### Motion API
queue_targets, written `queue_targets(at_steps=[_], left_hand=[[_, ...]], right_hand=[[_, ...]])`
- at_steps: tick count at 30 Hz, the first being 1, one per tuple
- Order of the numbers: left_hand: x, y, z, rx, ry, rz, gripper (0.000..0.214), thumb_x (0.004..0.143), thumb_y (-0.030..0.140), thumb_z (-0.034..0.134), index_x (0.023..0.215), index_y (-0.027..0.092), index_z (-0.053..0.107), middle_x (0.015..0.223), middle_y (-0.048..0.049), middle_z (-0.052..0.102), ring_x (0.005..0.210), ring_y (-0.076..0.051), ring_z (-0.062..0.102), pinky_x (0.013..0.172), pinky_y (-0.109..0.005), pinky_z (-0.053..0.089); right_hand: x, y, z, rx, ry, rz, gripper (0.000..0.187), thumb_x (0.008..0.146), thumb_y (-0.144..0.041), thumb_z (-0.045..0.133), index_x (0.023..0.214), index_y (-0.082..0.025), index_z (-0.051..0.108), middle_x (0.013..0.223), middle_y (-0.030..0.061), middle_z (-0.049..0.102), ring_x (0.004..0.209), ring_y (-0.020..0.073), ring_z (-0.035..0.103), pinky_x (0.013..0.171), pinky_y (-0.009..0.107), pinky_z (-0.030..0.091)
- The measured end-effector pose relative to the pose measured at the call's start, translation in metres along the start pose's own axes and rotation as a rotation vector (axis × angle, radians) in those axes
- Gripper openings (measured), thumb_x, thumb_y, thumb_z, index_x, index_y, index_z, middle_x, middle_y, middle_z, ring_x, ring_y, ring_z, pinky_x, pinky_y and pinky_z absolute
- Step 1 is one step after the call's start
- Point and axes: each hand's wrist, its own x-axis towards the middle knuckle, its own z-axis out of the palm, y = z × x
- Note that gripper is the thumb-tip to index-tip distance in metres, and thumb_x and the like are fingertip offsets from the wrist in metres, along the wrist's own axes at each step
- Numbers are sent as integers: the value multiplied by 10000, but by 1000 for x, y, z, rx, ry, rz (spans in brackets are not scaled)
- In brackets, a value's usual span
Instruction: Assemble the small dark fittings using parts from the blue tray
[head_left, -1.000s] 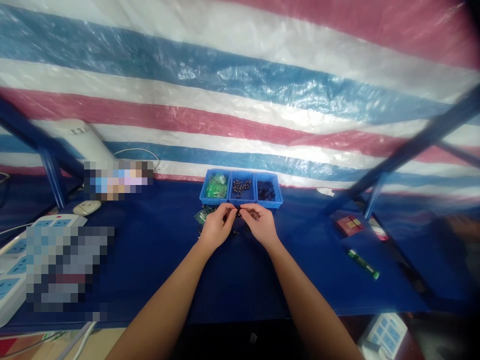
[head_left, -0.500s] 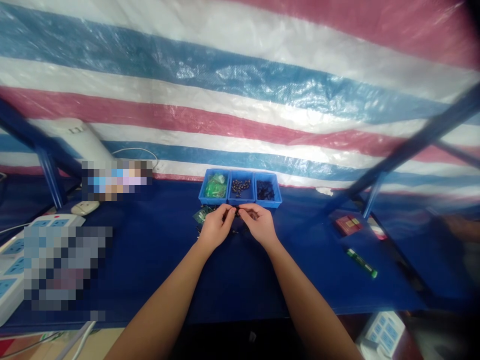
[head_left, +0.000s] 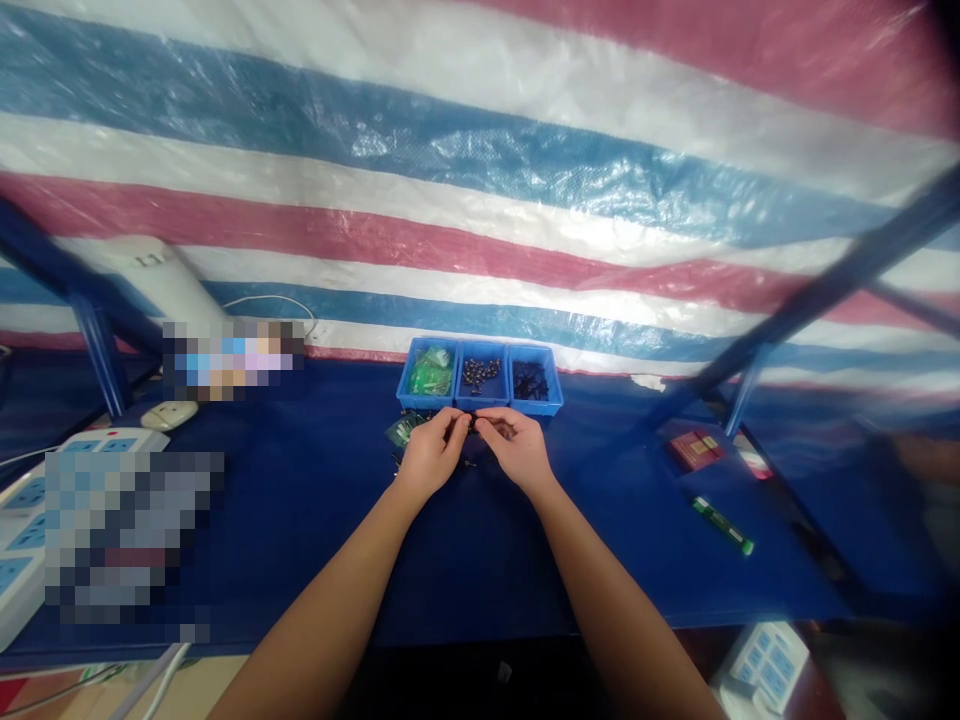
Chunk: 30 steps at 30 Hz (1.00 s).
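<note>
Grip: left hand [head_left: 431, 455] and right hand [head_left: 517, 450] are both pinched closed, thumb against forefinger, on one small dark part [head_left: 472, 424] between their fingertips
Part: it is held just above the table, in front of the middle bin; its shape is too small to tell
Hands: fingertips meet at the part, both wrists low over the cloth
Near the hands: a small green board [head_left: 401, 430] lies just beside the left hand; a few loose dark pieces [head_left: 469, 463] lie on the cloth under the hands
Blue bins [head_left: 510, 375]: three in a row just behind the hands; the left one has green pieces, the middle one round dark pieces, the right one black pieces
Table [head_left: 300, 500]: covered with dark blue cloth
Right side: a red box [head_left: 697, 450] and a green stick [head_left: 722, 526], well apart from the hands
Left side: a white mouse [head_left: 169, 414] and a white power strip [head_left: 112, 440]
Behind: a striped plastic sheet [head_left: 480, 200] in red, white and blue
</note>
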Motion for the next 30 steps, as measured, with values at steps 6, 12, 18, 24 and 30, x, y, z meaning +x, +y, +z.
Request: queue_targets(at_steps=[6, 12, 18, 24, 30], left_hand=[[-1, 1, 0, -20, -25, 8, 263, 930, 419, 472, 1048, 209, 577, 633, 39, 571, 527, -107, 517, 523, -215, 372], [0, -1, 1, 8, -6, 4, 293, 946, 416, 430, 919, 195, 621, 717, -7, 651, 610, -137, 587, 576, -234, 416], [-1, 1, 0, -24, -24, 19, 267, 933, 422, 462, 1003, 204, 598, 680, 16, 622, 553, -119, 544, 526, -221, 383], [-1, 0, 0, 13, -15, 5, 299, 942, 430, 439, 912, 197, 624, 687, 3, 633, 591, -129, 578, 551, -222, 410], [-1, 0, -1, 3, -3, -8, 294, 949, 414, 425, 1025, 207, 620, 720, -1, 663, 620, -145, 615, 589, -233, 442]], right_hand=[[1, 4, -1, -12, 12, -16, 241, 802, -361, 650, 964, -204, 734, 873, 53, 737, 770, 197, 687, 739, 320, 560], [0, 1, 0, -5, 4, 10, 247, 793, -370, 660, 955, -199, 732, 865, 51, 741, 755, 197, 694, 743, 324, 567], [1, 4, -1, 7, 12, -7, 239, 796, -363, 653, 955, -204, 734, 876, 50, 740, 764, 194, 688, 741, 318, 561], [1, 1, -1, 31, 0, 14, 246, 778, -374, 674, 928, -189, 737, 805, 51, 729, 701, 185, 673, 690, 309, 554], [6, 6, -7, 99, 176, 75, 300, 759, -415, 692, 922, -166, 723, 783, 63, 723, 686, 181, 669, 640, 298, 552]])
